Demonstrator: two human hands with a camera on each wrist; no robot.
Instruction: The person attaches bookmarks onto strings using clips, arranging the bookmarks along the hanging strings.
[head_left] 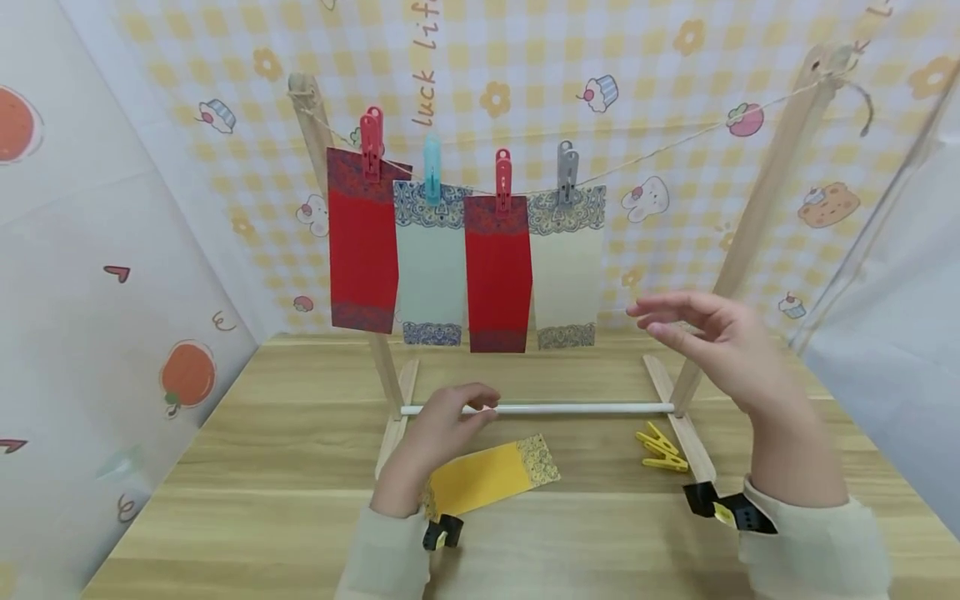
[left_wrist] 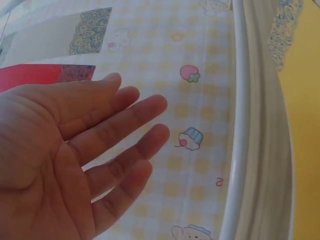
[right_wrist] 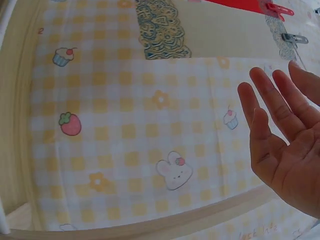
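My left hand (head_left: 442, 425) hovers above the table, fingers loosely bent and holding nothing, over the far side of a yellow patterned card (head_left: 487, 477). To the right of the hanging cards, my right hand (head_left: 723, 342) is raised with relaxed fingers and nothing in it. Four cards hang from a string: a red card (head_left: 363, 250) under a red clothespin (head_left: 372, 143), a pale green card (head_left: 431, 275) under a light blue clothespin (head_left: 432, 171), another red card (head_left: 498, 275) under a red clothespin (head_left: 503, 182), and a cream card (head_left: 567, 267) under a grey clothespin (head_left: 567, 171).
Two yellow clothespins (head_left: 662, 450) lie on the table near the rack's right foot. The wooden rack's right post (head_left: 772, 175) and left post (head_left: 315, 133) carry the string (head_left: 690, 135). A white rod (head_left: 570, 408) joins them low down. A checked cloth (head_left: 480, 67) hangs behind.
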